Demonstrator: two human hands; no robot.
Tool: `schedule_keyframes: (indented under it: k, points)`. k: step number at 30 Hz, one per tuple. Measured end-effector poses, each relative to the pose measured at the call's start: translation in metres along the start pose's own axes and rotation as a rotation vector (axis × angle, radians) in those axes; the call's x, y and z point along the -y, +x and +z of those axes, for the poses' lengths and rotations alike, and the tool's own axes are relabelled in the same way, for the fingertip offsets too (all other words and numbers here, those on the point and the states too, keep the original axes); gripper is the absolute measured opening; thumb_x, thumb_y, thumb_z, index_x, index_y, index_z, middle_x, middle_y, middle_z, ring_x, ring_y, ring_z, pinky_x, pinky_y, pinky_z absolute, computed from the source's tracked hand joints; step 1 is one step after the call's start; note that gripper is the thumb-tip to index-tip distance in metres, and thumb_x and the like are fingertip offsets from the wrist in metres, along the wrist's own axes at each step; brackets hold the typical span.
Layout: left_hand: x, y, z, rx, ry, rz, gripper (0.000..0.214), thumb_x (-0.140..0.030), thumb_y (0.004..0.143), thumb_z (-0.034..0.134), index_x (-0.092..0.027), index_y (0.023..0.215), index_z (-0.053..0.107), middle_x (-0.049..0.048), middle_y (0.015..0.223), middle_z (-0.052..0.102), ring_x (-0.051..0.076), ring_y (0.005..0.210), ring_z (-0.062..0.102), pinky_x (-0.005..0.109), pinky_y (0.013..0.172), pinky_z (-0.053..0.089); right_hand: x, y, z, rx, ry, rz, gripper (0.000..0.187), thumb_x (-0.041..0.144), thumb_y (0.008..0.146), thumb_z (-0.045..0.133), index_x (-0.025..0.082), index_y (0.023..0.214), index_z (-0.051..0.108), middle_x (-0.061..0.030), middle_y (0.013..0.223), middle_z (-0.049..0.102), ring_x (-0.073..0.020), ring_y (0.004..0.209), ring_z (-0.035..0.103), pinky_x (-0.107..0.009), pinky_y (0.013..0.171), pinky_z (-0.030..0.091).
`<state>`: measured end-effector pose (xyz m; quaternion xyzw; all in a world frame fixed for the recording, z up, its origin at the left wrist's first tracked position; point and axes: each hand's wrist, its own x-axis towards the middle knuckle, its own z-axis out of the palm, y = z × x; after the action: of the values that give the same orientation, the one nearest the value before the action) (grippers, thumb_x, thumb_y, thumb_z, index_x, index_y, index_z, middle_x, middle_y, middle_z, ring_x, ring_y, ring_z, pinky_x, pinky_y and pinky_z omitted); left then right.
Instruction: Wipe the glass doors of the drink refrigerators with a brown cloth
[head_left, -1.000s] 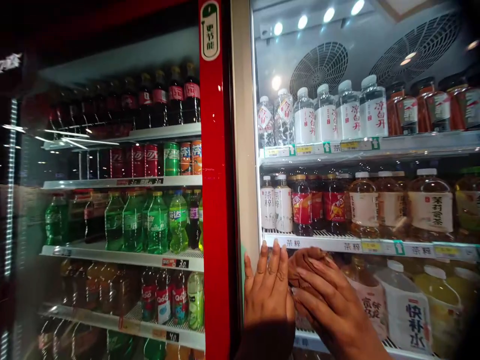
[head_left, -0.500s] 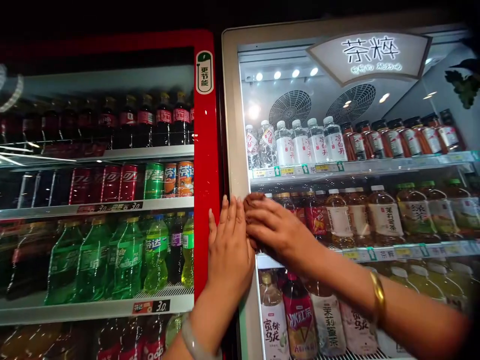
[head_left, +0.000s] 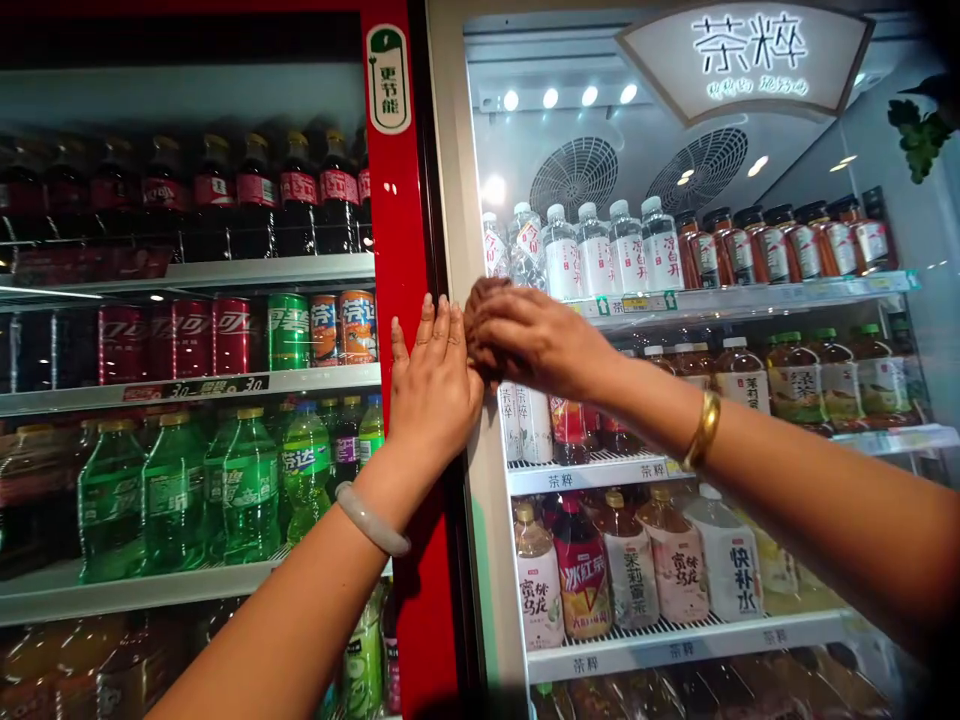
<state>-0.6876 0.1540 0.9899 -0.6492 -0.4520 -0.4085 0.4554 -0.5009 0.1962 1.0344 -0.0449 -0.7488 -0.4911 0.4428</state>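
Observation:
My left hand (head_left: 435,385) lies flat with its fingers spread on the red frame (head_left: 416,560) of the left drinks fridge and over the gap beside it. Just to its right, my right hand (head_left: 536,335) is closed around a dark brown cloth (head_left: 484,315). That crumpled cloth presses against the pale door frame (head_left: 487,590) of the right fridge, at its inner edge. A grey bangle (head_left: 371,520) circles my left wrist, and a gold bracelet (head_left: 705,430) my right.
Green soda bottles (head_left: 176,490), red cans (head_left: 191,340) and cola bottles (head_left: 296,190) line the left fridge's shelves. Water bottles (head_left: 626,250) and tea bottles (head_left: 585,570) fill the right one, under a lit fan-shaped sign (head_left: 750,60). Green leaves (head_left: 919,140) hang at far right.
Both hands have moved up along the fridge frames, the cloth still in my right hand. The view has tilted down, showing more of the lower shelves and of my forearms.

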Motion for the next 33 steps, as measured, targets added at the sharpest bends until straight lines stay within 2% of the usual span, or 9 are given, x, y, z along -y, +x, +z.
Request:
schedule_keyframes:
  k: [4, 9, 12, 16, 20, 23, 26, 30, 33]
  points:
    - [-0.002, -0.008, -0.003, 0.017, -0.044, -0.003, 0.07, -0.023, 0.098, 0.043, -0.005, 0.164, 0.028, 0.0203, 0.173, 0.025, 0.03, 0.166, 0.013, 0.062, 0.134, 0.001, -0.013, 0.003, 0.005, -0.13, -0.069, 0.159, 0.03, 0.041, 0.104, 0.053, 0.02, 0.12, 0.068, -0.0097, 0.13, 0.068, -0.0278, 0.13, 0.059, -0.055, 0.116, 0.05]
    - [-0.008, -0.047, 0.0, 0.096, -0.093, 0.04, 0.079, -0.02, 0.092, 0.048, -0.006, 0.165, 0.024, 0.0194, 0.175, 0.02, 0.03, 0.166, 0.008, 0.058, 0.135, -0.002, 0.049, -0.049, 0.01, -0.018, -0.017, 0.032, 0.025, 0.037, 0.106, 0.052, 0.022, 0.119, 0.068, -0.0048, 0.134, 0.067, -0.0248, 0.139, 0.054, -0.048, 0.123, 0.048]
    - [-0.014, -0.067, -0.003, 0.164, -0.142, 0.026, 0.082, -0.019, 0.09, 0.048, -0.009, 0.166, 0.021, 0.0156, 0.177, 0.016, 0.03, 0.167, 0.004, 0.057, 0.136, -0.006, 0.07, -0.062, 0.006, 0.032, 0.045, -0.008, 0.028, 0.043, 0.105, 0.053, 0.023, 0.119, 0.068, -0.0044, 0.134, 0.068, -0.0249, 0.139, 0.055, -0.049, 0.123, 0.048]
    - [-0.025, -0.085, -0.005, 0.197, -0.193, -0.048, 0.082, -0.021, 0.093, 0.045, -0.015, 0.168, 0.013, 0.0061, 0.179, 0.006, 0.024, 0.167, -0.004, 0.056, 0.135, -0.011, 0.082, -0.069, 0.012, 0.044, 0.046, 0.134, 0.037, 0.049, 0.106, 0.048, 0.022, 0.12, 0.069, -0.0064, 0.135, 0.068, -0.0267, 0.141, 0.054, -0.048, 0.125, 0.045]
    - [-0.038, -0.132, 0.0, 0.278, -0.182, 0.003, 0.083, -0.024, 0.094, 0.046, -0.007, 0.167, 0.009, 0.0109, 0.179, 0.006, 0.029, 0.166, -0.007, 0.061, 0.133, -0.011, 0.132, -0.111, 0.017, 0.035, 0.085, 0.257, 0.034, 0.042, 0.108, 0.045, 0.024, 0.122, 0.07, -0.0028, 0.139, 0.066, -0.024, 0.147, 0.05, -0.049, 0.131, 0.038]
    - [-0.044, -0.169, 0.007, 0.339, -0.218, 0.028, 0.086, -0.028, 0.094, 0.049, -0.011, 0.168, 0.01, 0.0118, 0.179, 0.01, 0.03, 0.166, -0.003, 0.058, 0.135, -0.007, 0.161, -0.138, 0.014, 0.201, 0.132, 0.238, 0.027, 0.038, 0.107, 0.049, 0.032, 0.119, 0.072, 0.0022, 0.14, 0.068, -0.0197, 0.147, 0.051, -0.05, 0.134, 0.034]
    - [-0.043, -0.173, 0.007, 0.348, -0.247, -0.042, 0.084, -0.027, 0.095, 0.047, -0.012, 0.169, 0.008, 0.0091, 0.179, 0.006, 0.03, 0.166, -0.004, 0.057, 0.135, -0.009, 0.156, -0.131, 0.009, 0.315, 0.177, 0.208, 0.029, 0.033, 0.108, 0.046, 0.036, 0.123, 0.07, 0.0045, 0.141, 0.068, -0.0176, 0.148, 0.051, -0.048, 0.134, 0.033]
    - [-0.046, -0.162, 0.002, 0.346, -0.232, -0.126, 0.088, -0.023, 0.094, 0.048, -0.018, 0.17, 0.004, 0.0041, 0.18, -0.002, 0.027, 0.166, -0.008, 0.055, 0.136, -0.012, 0.153, -0.122, 0.015, 0.238, 0.202, 0.301, 0.042, 0.038, 0.112, 0.033, 0.025, 0.127, 0.069, 0.0004, 0.145, 0.063, -0.0254, 0.154, 0.043, -0.058, 0.132, 0.028]
    - [-0.057, -0.194, 0.004, 0.403, -0.198, -0.085, 0.091, -0.023, 0.094, 0.051, -0.014, 0.169, 0.0, 0.01, 0.179, -0.002, 0.029, 0.165, -0.009, 0.061, 0.134, -0.009, 0.192, -0.158, 0.025, 0.15, 0.266, 0.374, 0.033, 0.039, 0.108, 0.045, 0.027, 0.125, 0.071, -0.0011, 0.148, 0.061, -0.0246, 0.155, 0.041, -0.06, 0.134, 0.026]
